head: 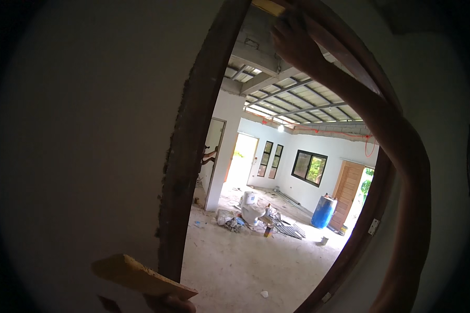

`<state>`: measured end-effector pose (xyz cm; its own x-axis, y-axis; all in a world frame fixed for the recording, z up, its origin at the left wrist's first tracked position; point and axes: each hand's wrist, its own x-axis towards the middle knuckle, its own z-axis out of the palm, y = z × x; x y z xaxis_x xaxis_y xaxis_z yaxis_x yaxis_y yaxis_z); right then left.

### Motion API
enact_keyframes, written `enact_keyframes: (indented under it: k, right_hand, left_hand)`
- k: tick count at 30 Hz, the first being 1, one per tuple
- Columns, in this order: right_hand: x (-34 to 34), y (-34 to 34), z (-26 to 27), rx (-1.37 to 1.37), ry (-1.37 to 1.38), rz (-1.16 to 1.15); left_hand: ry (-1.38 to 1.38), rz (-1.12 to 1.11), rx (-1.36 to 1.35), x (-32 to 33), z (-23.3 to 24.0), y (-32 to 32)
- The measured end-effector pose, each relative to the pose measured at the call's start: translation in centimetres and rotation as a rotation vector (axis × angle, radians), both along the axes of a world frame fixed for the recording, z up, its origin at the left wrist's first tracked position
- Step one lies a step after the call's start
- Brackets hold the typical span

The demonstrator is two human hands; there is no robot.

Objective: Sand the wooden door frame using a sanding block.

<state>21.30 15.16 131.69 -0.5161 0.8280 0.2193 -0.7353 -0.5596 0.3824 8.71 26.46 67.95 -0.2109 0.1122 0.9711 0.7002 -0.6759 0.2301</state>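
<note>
Low at the left, my left hand (176, 304) grips a flat yellowish-brown board (141, 274) with a rough edge, probably wood. The board is in front of the lower left jamb (188, 164) of a dark brown wooden door frame. My right arm is raised across the doorway. My right hand (295, 43), fingers bent, is up by the top of the right jamb (337, 35). Beside its fingers shows a yellowish strip (268, 7); shadow hides whether the hand holds it or only touches the frame.
Metal hinges (373, 227) sit on the right jamb. Through the doorway, a white toilet (251, 209) stands amid rubble, with a blue drum (324, 212) and a wooden door (347, 187) farther back. Another person's arm (209, 156) shows at an inner doorway.
</note>
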Motion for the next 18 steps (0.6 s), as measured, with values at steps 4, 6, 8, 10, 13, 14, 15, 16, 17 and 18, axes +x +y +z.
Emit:
enact_keyframes:
  k: [4, 6, 8, 10, 13, 14, 15, 16, 17, 18]
  right_hand:
    - [-1.7, 3.1, 0.9, 0.012, -0.013, -0.035]
    - [-3.2, 3.1, 1.3, 0.049, 0.032, -0.058]
    - [-3.6, 3.3, 1.5, 0.067, 0.065, -0.05]
    - [-3.0, 4.8, 1.6, 0.063, 0.094, -0.008]
    - [-1.7, 5.2, 1.6, 0.06, 0.095, 0.032]
    - [-1.3, 4.5, 1.8, 0.065, 0.094, 0.035]
    - [0.0, 3.3, 2.1, 0.06, 0.07, 0.033]
    - [1.6, 1.0, 2.7, 0.064, 0.042, 0.021]
    - [3.1, -1.0, 3.2, 0.067, 0.016, 0.011]
    - [4.2, -2.1, 3.4, 0.065, -0.007, 0.001]
  left_hand:
    - [0.002, 0.017, 0.023, -0.1, -1.3, 1.1]
    - [-0.09, -0.118, -0.012, 0.9, -1.3, 1.6]
    - [-0.249, -0.358, -0.107, 1.9, -1.3, 1.9]
    - [-0.4, -0.567, -0.222, 1.5, -1.1, 1.7]
    - [-0.421, -0.746, -0.297, -0.4, 1.9, 0.2]
    - [-0.421, -0.745, -0.291, -0.3, 1.4, 0.3]
    - [-0.221, -0.395, -0.164, -0.2, 0.3, 0.3]
    - [-0.025, -0.056, -0.029, 0.2, 0.0, 0.6]
    - [-0.027, -0.06, -0.021, 0.1, 0.8, 0.5]
    - [-0.058, -0.137, 0.046, -0.1, 1.9, 0.0]
